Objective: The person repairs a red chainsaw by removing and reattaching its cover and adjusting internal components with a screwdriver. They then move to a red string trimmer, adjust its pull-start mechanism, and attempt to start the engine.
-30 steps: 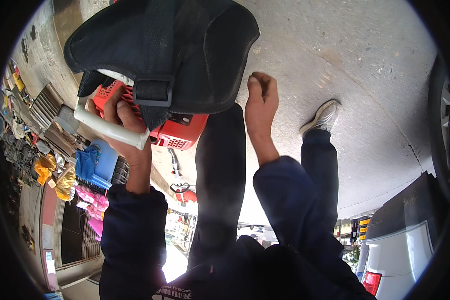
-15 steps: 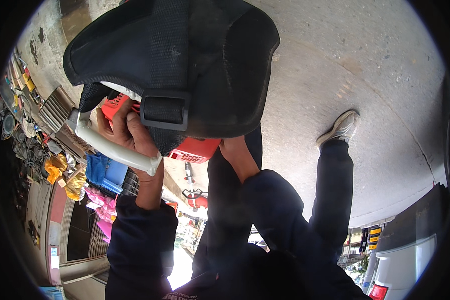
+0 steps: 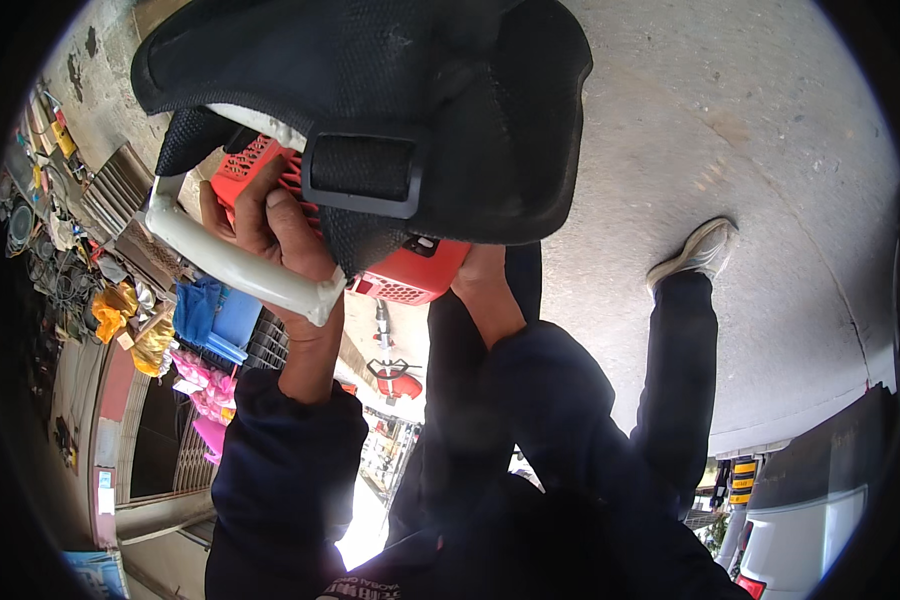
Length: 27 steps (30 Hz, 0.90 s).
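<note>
Red machine (image 3: 410,275) in both hands (image 3: 270,225)

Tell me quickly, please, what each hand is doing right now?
Left hand: closed around the white tubular handle.
Right hand: under the red engine housing; grip hidden.

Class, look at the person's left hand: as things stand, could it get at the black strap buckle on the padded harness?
Probably yes. The left hand grips the white tube handle right beside the strap buckle, nothing between them; it would have to let go first.
</note>
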Available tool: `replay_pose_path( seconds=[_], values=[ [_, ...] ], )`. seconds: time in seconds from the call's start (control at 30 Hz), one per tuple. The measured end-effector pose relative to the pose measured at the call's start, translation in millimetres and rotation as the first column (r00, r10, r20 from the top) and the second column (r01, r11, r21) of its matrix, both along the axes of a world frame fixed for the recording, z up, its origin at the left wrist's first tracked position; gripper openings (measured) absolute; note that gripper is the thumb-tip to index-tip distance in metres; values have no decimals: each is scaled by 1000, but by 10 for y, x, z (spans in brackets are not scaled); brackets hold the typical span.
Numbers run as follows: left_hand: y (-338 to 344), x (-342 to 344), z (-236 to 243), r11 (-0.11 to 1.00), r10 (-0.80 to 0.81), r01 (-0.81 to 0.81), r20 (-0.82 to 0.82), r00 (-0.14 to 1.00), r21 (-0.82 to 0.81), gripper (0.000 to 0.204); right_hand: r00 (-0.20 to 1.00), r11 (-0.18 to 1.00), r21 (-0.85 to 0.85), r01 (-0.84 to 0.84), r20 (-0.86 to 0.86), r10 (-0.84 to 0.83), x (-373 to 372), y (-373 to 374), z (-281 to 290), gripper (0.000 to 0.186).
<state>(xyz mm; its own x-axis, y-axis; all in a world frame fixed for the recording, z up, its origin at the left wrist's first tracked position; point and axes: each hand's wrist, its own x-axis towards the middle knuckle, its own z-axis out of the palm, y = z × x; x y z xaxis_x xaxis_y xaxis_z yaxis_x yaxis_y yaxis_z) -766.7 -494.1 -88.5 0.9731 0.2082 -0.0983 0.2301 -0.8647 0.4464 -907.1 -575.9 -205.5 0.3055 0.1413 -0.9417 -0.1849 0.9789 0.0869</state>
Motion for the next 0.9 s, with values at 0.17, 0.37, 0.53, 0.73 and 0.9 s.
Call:
replay_pose_path(
  seconds=[0.17,0.37,0.53,0.73,0.9],
  values=[
    [4,3,26,985,-96,96,-7,995,145,38,999,1000,14,-4,48,3,18,-31,-53,39],
    [23,25,58,974,-121,128,-49,991,185,42,997,999,39,-7,77,4,79,-71,-61,38],
    [4,27,71,978,-113,122,-63,992,171,40,997,993,113,21,68,-29,110,-111,-85,38],
    [7,30,66,982,-85,98,-84,993,164,43,999,994,99,41,-29,-38,124,-120,-41,31],
    [11,21,83,971,-112,123,-67,991,207,44,999,1000,1,-12,39,12,132,-111,-3,26]
  ],
)
